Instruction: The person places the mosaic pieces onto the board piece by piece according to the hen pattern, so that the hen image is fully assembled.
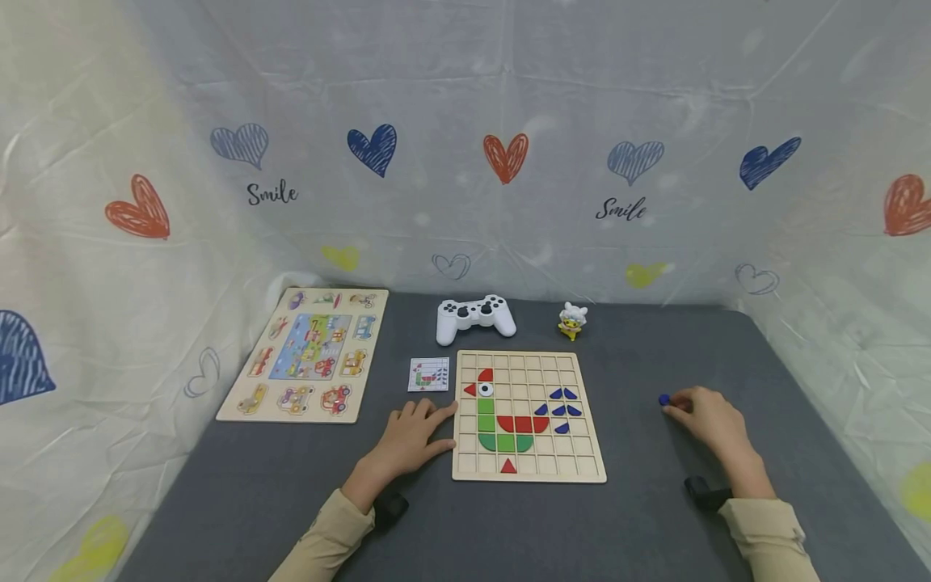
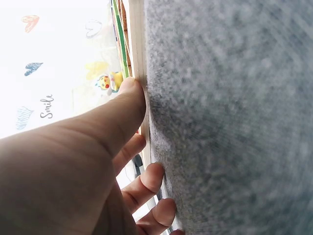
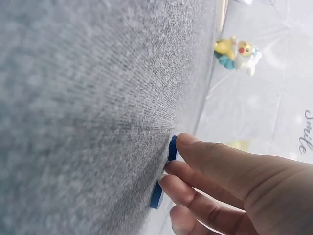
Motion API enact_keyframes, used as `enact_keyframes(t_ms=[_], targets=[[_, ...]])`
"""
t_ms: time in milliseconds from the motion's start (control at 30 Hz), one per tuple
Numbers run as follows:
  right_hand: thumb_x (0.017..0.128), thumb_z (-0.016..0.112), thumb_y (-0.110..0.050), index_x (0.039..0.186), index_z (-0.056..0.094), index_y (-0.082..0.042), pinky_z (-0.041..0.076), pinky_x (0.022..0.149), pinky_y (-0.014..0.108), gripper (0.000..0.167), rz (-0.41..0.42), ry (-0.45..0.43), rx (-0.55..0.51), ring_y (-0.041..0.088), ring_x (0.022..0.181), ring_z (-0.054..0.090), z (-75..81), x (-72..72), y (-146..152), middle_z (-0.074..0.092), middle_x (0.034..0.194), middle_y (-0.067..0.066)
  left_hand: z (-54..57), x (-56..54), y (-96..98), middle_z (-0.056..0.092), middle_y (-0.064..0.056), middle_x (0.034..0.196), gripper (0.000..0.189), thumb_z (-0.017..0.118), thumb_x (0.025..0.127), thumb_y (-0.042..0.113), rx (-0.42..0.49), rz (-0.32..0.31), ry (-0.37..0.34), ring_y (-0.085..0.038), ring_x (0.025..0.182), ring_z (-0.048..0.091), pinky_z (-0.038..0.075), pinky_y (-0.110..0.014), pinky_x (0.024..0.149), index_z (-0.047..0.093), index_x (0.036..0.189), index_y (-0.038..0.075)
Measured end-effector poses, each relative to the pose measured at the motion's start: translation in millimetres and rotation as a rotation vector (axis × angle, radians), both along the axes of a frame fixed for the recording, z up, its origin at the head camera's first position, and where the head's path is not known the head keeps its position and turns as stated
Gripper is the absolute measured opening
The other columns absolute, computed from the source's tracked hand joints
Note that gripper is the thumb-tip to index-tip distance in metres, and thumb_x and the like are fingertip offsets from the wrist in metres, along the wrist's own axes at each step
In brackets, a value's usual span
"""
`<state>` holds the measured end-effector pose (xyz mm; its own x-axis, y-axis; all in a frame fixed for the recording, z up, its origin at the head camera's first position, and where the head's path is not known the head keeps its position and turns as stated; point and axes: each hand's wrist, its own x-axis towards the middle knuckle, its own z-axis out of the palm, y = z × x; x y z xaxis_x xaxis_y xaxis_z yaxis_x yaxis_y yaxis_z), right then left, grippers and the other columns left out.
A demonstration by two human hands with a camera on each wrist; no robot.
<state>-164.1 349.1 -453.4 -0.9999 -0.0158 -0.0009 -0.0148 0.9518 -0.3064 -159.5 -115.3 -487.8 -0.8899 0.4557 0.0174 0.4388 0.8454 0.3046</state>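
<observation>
In the head view a wooden grid board (image 1: 465,471) carries red, green, white and blue shapes laid out as a bird-like figure. My left hand (image 1: 409,437) lies at its left edge, thumb and forefinger touching the side with fingers spread. In the left wrist view the thumb (image 2: 131,105) presses along the board's edge (image 2: 139,49). Off to the right, my right hand (image 1: 707,418) pinches a small blue piece (image 3: 172,148) between thumb and fingertips, low over the grey tabletop. A second blue piece (image 3: 156,195) shows beside the fingers in the right wrist view.
A small pattern card (image 1: 429,375) lies left of the board. Behind stand a white game controller (image 1: 476,317) and a yellow-and-white figurine (image 1: 571,320). A wooden picture puzzle (image 1: 287,411) lies at the back left. A heart-print sheet (image 1: 451,226) hangs around the table.
</observation>
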Motion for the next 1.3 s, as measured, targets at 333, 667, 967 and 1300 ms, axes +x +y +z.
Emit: enact_keyframes(t_ms=[333, 667, 967, 1300], targets=[[0.082, 0.069, -0.020, 0.097, 0.069, -0.001, 0.044, 0.057, 0.043, 0.024, 0.006, 0.036, 0.005, 0.025, 0.070, 0.059, -7.4, -14.5, -6.8, 0.066, 0.080, 0.010, 1.8, 0.6, -0.2, 0.046, -0.006, 0.100, 0.060, 0.058, 0.087, 0.047, 0.006, -0.001, -0.011, -0.020, 0.085, 0.037, 0.030, -0.042, 0.073, 0.045, 0.139, 0.021], [0.082, 0.069, -0.017, 0.091, 0.070, -0.006, 0.044, 0.060, 0.045, 0.015, 0.033, 0.053, -0.024, 0.025, 0.070, 0.060, -10.3, -19.7, -19.6, 0.066, 0.079, 0.007, 2.5, 1.2, 0.0, 0.046, -0.006, 0.101, 0.060, 0.059, 0.087, 0.047, 0.006, -0.001, -0.010, -0.021, 0.086, 0.037, 0.031, -0.043, 0.074, 0.045, 0.139, 0.021], [0.081, 0.071, -0.018, 0.086, 0.070, -0.006, 0.045, 0.060, 0.044, 0.014, 0.070, 0.044, -0.045, 0.026, 0.071, 0.060, -8.4, -15.5, -38.5, 0.067, 0.082, 0.010, 5.2, 1.7, -0.1, 0.047, -0.006, 0.101, 0.060, 0.058, 0.087, 0.047, 0.007, 0.001, -0.015, -0.021, 0.087, 0.038, 0.032, -0.043, 0.074, 0.045, 0.139, 0.021], [0.080, 0.072, -0.018, 0.089, 0.070, -0.009, 0.042, 0.057, 0.035, 0.014, 0.115, 0.102, -0.074, 0.012, 0.064, 0.054, -6.1, -12.2, -61.0, 0.065, 0.077, 0.000, 2.0, 0.8, -0.3, 0.046, -0.006, 0.101, 0.060, 0.057, 0.087, 0.048, 0.002, 0.003, -0.009, -0.021, 0.087, 0.038, 0.031, -0.043, 0.075, 0.045, 0.139, 0.022]])
